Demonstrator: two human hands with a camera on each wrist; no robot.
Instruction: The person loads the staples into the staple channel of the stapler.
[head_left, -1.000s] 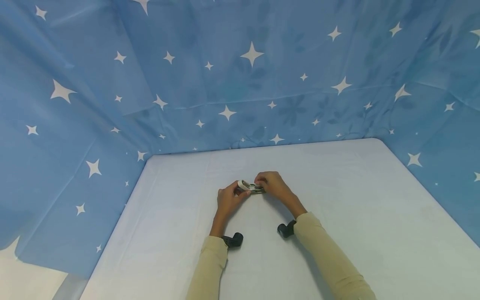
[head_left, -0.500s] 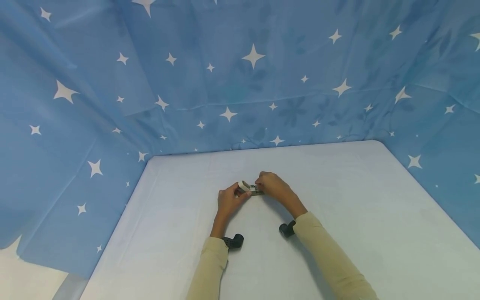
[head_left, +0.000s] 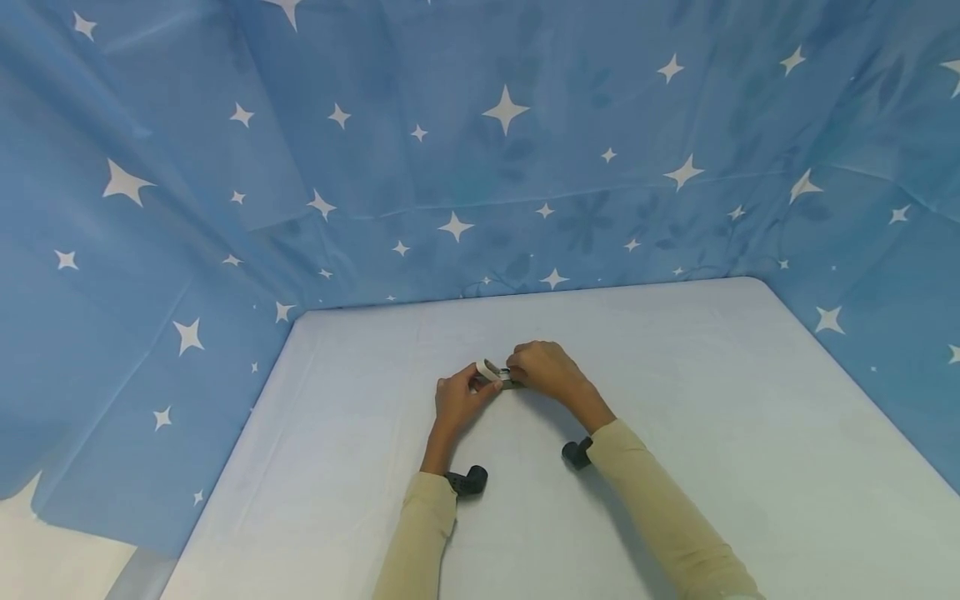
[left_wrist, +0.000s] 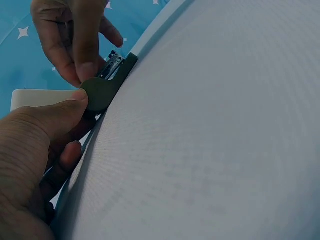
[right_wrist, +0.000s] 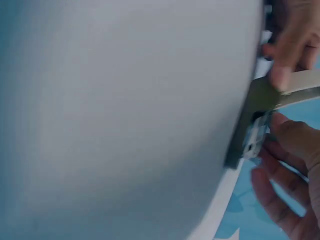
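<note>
A small stapler (left_wrist: pixel 102 94) is swung wide apart, its cream top arm (left_wrist: pixel 42 98) raised away from its dark green base (right_wrist: pixel 240 142). The bare metal staple magazine (right_wrist: pixel 256 136) lies along the base. My left hand (head_left: pixel 456 403) grips the stapler at its hinge end, thumb pressed on the green side. From the other side my right hand (head_left: pixel 551 371) pinches at the magazine near the hinge with thumb and forefinger; its other fingers are loosely bent. What sits between those two fingertips is hidden.
A white-covered table (head_left: pixel 360 433) lies under both hands. Blue cloth with white stars (head_left: pixel 457 150) hangs behind it and along both sides. Each wrist carries a black camera, the left camera (head_left: pixel 468 481) and the right camera (head_left: pixel 576 454).
My right fingers have shifted along the magazine, slightly leftward toward the hinge, and now cover more of it. My left hand keeps the stapler in nearly the same place.
</note>
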